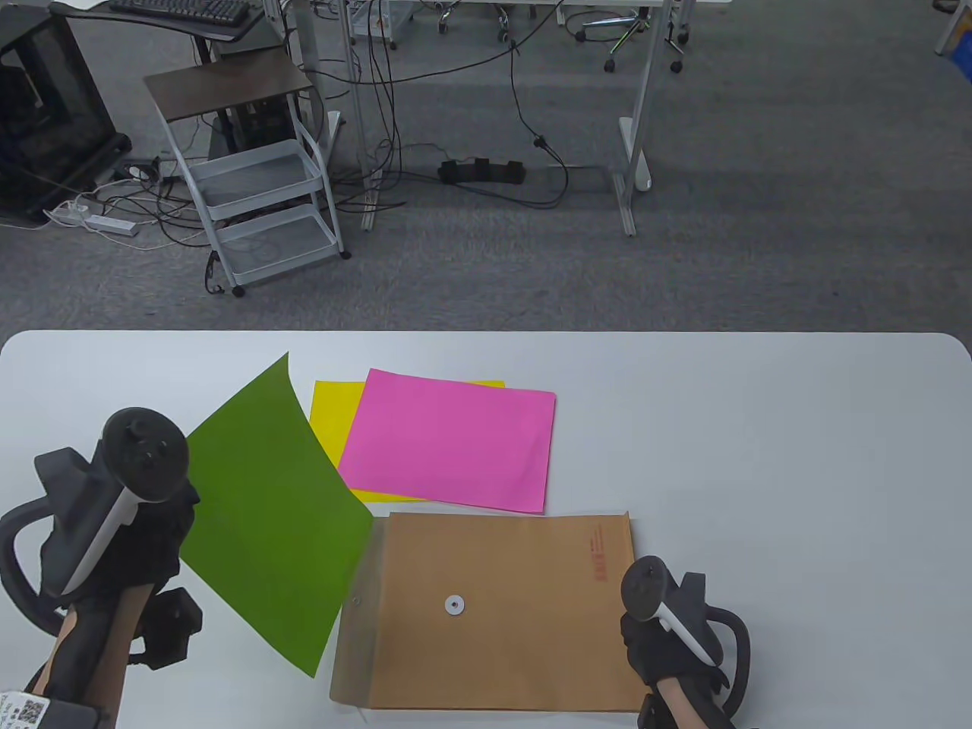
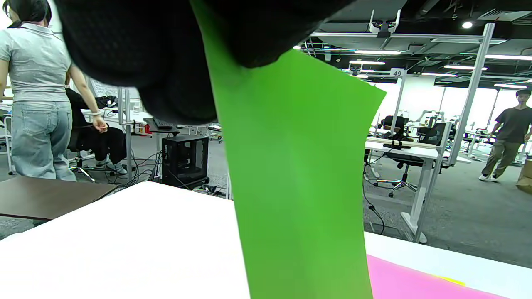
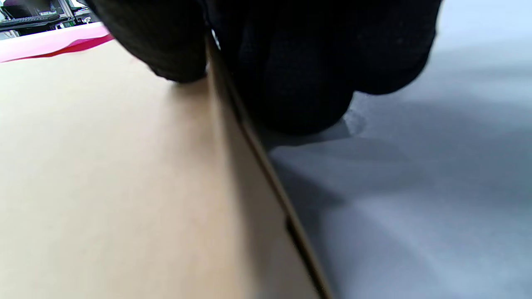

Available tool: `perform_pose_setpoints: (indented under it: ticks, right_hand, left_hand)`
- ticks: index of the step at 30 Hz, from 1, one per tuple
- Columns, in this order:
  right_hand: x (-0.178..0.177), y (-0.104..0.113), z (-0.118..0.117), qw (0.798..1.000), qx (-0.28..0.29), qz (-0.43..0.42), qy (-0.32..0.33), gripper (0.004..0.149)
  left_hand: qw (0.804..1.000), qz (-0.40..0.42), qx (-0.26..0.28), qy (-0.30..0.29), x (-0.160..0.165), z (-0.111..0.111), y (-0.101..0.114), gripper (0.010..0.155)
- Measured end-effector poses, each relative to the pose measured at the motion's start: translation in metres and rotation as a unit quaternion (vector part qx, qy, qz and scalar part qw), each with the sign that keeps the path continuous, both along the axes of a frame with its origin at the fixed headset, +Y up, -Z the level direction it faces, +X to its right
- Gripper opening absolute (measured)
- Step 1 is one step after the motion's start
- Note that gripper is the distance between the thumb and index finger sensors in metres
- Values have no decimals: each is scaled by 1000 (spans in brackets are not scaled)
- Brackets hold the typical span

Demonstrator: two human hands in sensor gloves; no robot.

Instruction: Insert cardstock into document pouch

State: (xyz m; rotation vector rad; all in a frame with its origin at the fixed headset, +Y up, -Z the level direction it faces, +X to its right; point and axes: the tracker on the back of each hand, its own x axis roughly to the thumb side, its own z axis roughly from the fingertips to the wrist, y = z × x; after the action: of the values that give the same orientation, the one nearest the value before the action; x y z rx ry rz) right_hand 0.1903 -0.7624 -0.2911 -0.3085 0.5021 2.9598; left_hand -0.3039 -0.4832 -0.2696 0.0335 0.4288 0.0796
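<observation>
My left hand (image 1: 144, 562) grips a green cardstock sheet (image 1: 266, 516) by its left edge and holds it raised above the table; in the left wrist view the green sheet (image 2: 299, 174) hangs from my gloved fingers (image 2: 166, 62). A brown document pouch (image 1: 501, 607) lies flat at the front, its flap (image 1: 357, 607) open toward the green sheet. My right hand (image 1: 668, 645) grips the pouch's right edge; in the right wrist view my fingers (image 3: 291, 62) pinch that pouch edge (image 3: 232, 137). A pink sheet (image 1: 452, 440) lies over a yellow sheet (image 1: 330, 418) behind the pouch.
The white table (image 1: 759, 456) reaches to the far edge, with grey carpet, a white cart (image 1: 258, 197) and desk legs beyond. People stand in the office in the left wrist view.
</observation>
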Motion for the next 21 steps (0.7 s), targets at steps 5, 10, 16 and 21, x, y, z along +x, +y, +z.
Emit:
perform_pose_setpoints:
  ticks: [5, 10, 16, 21]
  right_hand:
    - [0, 0, 0, 1000, 2, -1, 0, 42]
    - [0, 0, 0, 1000, 2, 1, 1, 30]
    - [-1, 0, 0, 1000, 4, 8, 3, 31]
    - [-2, 0, 1, 1000, 4, 12, 5, 30]
  left_hand:
    - [1000, 16, -11, 5, -12, -4, -18, 34]
    - [999, 39, -17, 10, -24, -7, -34, 34]
    - [997, 66, -18, 18, -39, -9, -51, 34]
    - [997, 66, -25, 25, -48, -14, -74, 35]
